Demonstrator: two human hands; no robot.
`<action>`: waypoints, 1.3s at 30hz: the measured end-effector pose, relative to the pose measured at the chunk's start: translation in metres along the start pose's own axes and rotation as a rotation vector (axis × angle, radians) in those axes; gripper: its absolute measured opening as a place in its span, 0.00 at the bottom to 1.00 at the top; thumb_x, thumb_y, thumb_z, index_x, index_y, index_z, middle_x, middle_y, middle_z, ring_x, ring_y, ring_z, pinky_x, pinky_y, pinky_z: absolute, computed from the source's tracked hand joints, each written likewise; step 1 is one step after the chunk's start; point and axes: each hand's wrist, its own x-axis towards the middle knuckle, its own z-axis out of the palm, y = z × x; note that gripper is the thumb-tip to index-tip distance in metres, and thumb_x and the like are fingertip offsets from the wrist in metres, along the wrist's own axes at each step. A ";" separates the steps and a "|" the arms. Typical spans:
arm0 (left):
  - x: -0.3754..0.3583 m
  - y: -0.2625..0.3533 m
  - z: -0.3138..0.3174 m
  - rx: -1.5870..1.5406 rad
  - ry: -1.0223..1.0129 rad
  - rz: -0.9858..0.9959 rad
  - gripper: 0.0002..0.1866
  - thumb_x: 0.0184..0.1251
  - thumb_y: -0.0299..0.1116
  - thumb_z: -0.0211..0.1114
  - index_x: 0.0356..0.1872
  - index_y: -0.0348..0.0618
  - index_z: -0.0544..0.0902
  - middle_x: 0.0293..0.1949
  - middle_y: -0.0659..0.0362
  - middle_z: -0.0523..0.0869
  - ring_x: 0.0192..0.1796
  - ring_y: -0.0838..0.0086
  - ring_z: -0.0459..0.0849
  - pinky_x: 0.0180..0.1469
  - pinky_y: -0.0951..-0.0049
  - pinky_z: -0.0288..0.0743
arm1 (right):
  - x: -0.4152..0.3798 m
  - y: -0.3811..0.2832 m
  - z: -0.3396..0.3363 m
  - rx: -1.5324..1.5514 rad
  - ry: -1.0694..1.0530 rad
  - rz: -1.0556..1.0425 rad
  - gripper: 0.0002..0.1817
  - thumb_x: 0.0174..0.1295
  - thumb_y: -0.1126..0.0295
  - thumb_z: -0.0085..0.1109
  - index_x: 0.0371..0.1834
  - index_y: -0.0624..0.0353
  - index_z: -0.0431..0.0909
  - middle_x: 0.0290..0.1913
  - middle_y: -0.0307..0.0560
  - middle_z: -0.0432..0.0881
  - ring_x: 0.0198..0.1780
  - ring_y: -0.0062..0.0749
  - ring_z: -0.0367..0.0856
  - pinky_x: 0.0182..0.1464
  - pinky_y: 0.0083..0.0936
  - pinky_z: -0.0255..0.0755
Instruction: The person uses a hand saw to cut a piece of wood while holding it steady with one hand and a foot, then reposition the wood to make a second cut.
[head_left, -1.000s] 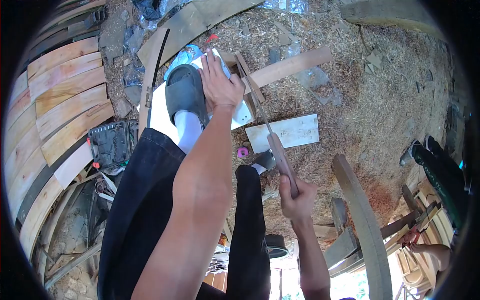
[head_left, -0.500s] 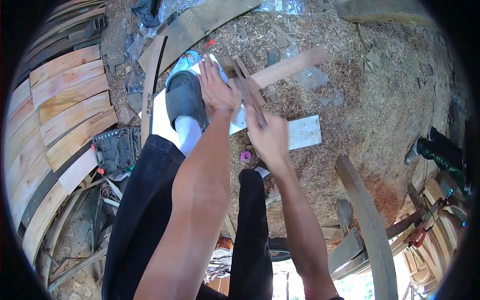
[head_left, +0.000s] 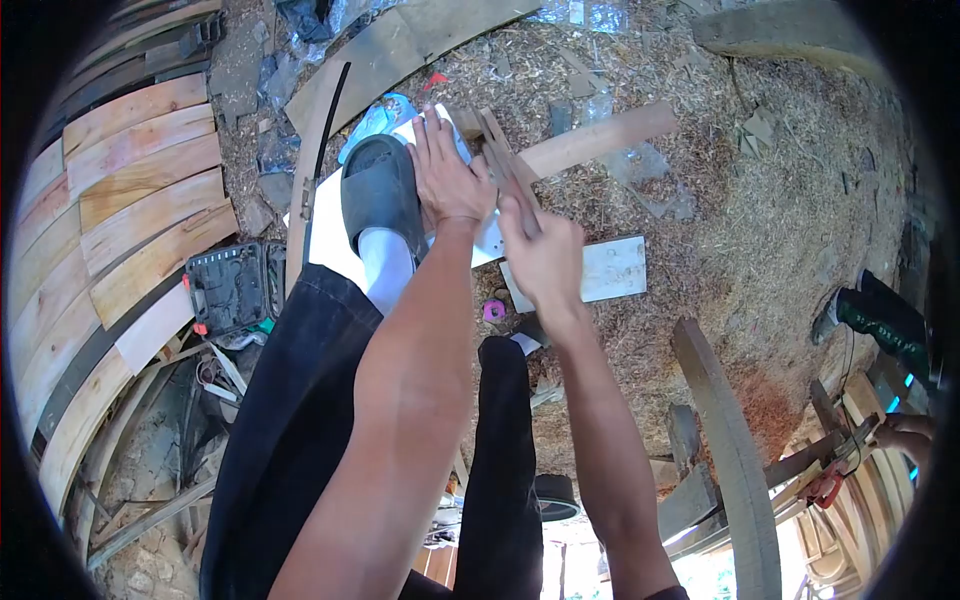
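Nearest the camera, the right hand (head_left: 545, 262) is curled in a fist round the handle of the saw (head_left: 500, 165), whose blade runs up along the right edge of the board (head_left: 325, 240). It looks like a sawing stroke, with the saw pushed well forward. Just left of the blade, the left hand (head_left: 447, 180) lies flat on the board, its fingers straight and slightly fanned, pressing down. A foot in a grey sandal (head_left: 378, 195) stands on the board beside that hand, touching it.

The next stroke calls for steady weight from palm and foot so the board cannot shift, and for keeping the left fingers clear of the teeth, which are very near.

Left of the board and near it, a tool case (head_left: 235, 290) lies open. It shows a dark moulded inside, but what it holds cannot be told.

Right of the board lies a small white panel (head_left: 615, 270), and beyond the board a plank (head_left: 595, 140) slants across the sawdust (head_left: 760, 200). Far right of the board, another person's hand (head_left: 905, 430) works at a stand.
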 end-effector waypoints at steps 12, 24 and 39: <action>-0.002 -0.001 0.001 0.016 0.074 0.014 0.30 0.52 0.30 0.55 0.60 0.29 0.70 0.74 0.44 0.60 0.77 0.49 0.53 0.76 0.47 0.46 | -0.128 0.000 -0.104 0.037 -0.120 0.222 0.13 0.62 0.64 0.63 0.28 0.65 0.83 0.15 0.55 0.75 0.15 0.40 0.78 0.22 0.28 0.70; 0.003 -0.007 -0.002 -0.017 -0.058 -0.026 0.35 0.51 0.36 0.56 0.63 0.26 0.68 0.77 0.46 0.54 0.79 0.51 0.46 0.77 0.46 0.42 | 0.031 -0.019 0.022 -0.088 0.019 0.044 0.24 0.64 0.52 0.58 0.27 0.68 0.84 0.20 0.64 0.79 0.27 0.63 0.80 0.31 0.44 0.71; 0.000 -0.002 0.001 0.002 0.006 0.010 0.36 0.49 0.35 0.53 0.63 0.26 0.67 0.76 0.44 0.54 0.79 0.48 0.47 0.76 0.45 0.43 | -0.094 -0.027 -0.074 -0.009 -0.124 0.196 0.18 0.66 0.61 0.59 0.25 0.64 0.81 0.13 0.44 0.71 0.17 0.27 0.73 0.23 0.29 0.65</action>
